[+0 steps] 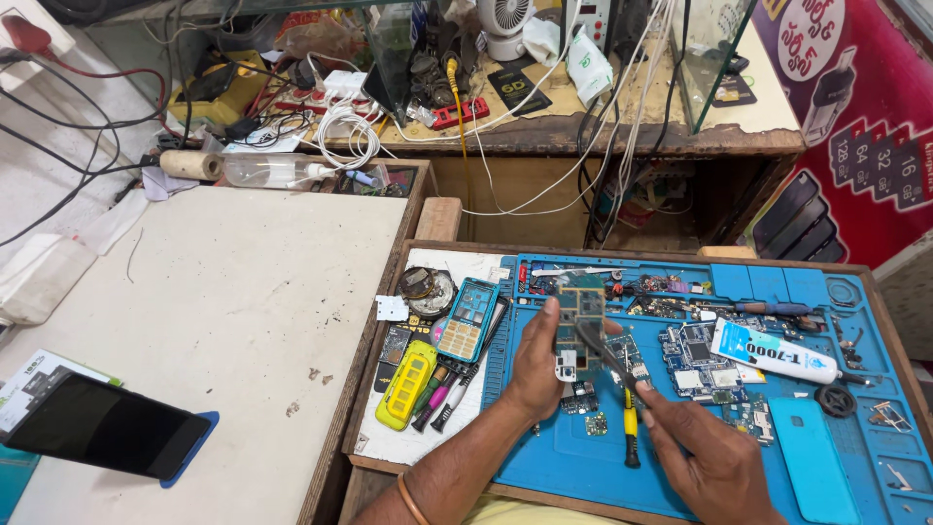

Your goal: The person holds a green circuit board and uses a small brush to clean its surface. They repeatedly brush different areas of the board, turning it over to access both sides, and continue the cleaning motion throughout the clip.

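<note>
Small green circuit board point(580, 311) held upright above the blue work mat point(583, 457), near the mat's upper middle. Left hand point(537, 365) clamped on the board, thumb and fingers pinching its lower edge. Right hand point(702, 457) closed around dark tweezers point(601, 352), tips touching the board's face. Just below the hands, a yellow-handled screwdriver point(630, 437) lying on the mat. To the right, 1 loose circuit board point(695, 362) beside a white glue tube point(773, 352), and a blue phone back cover point(812, 457) nearer the edge. Left of the mat, a blue keypad frame point(468, 319), a yellow phone housing point(407, 385). Well apart on the white table point(243, 292), a black smartphone point(102, 426).
</note>
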